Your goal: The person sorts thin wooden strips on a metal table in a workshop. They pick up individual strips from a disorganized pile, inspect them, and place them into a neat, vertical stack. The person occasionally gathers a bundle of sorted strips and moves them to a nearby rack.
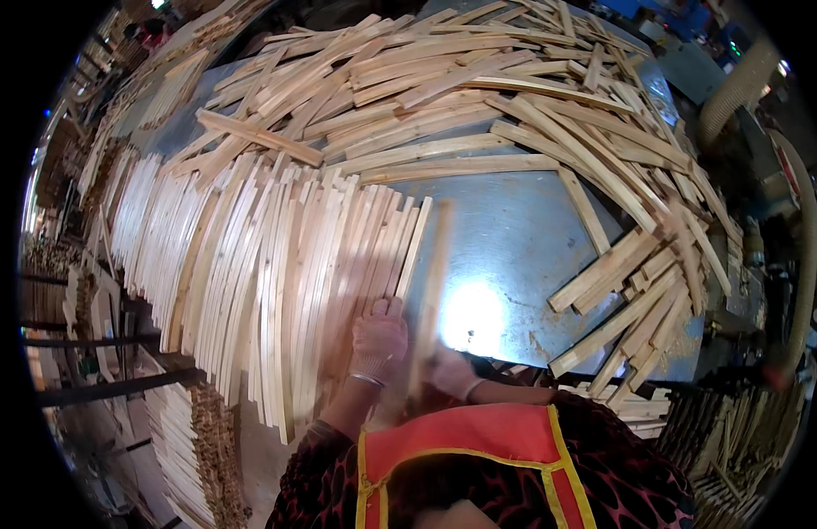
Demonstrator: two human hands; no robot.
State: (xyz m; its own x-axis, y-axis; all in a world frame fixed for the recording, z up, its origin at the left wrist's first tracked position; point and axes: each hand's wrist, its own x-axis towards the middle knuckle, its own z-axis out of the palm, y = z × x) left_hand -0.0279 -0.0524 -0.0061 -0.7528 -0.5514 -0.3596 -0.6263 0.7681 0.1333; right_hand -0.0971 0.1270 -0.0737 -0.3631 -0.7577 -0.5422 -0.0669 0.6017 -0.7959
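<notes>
My left hand (379, 342), in a pale knit glove, has its fingers pressed together and closed on the near part of the wooden strips (373, 242) at the right end of a long side-by-side row. My right hand (453, 374), gloved too, is blurred by motion near the table's front edge. Just left of it a single wooden strip (433, 273), also smeared by motion, stretches away over the metal tabletop (505, 229). A gap separates this strip from the row. Whether the right fingers grip it is hidden by the blur.
A big jumbled heap of wooden strips (444, 75) covers the back and right of the table. Shorter pieces (633, 309) lie at the right corner. Stacked strips (201, 450) stand below at left. Dark metal bars (118, 388) jut in at left, and a ribbed hose (735, 93) hangs at right.
</notes>
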